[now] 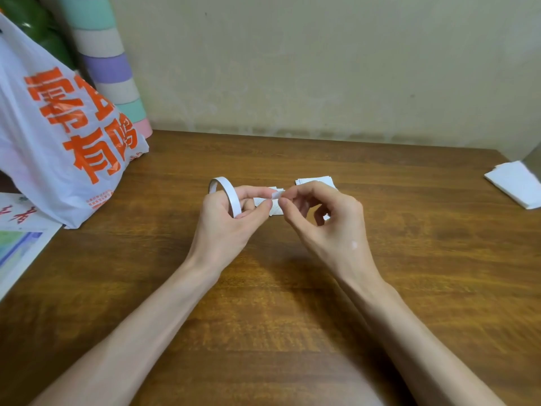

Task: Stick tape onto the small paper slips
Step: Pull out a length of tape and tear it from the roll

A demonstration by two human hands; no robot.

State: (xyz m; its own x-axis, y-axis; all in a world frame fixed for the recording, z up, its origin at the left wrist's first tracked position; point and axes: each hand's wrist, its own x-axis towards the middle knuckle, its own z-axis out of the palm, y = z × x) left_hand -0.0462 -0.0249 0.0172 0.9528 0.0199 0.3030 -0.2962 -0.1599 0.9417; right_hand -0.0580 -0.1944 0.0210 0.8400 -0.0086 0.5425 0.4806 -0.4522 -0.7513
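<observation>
Pinching the free end of the tape [276, 195] between thumb and forefinger, the right hand [325, 227] faces the left hand [225, 224], which grips the roll [231, 199] at the centre of the frame. Slips [316, 181] lie on the worktop [292, 288] just behind the hands. A short, straight pull seems best, then a clean tear, so the piece does not curl. A bag [58, 127] stands at the upper left.
</observation>
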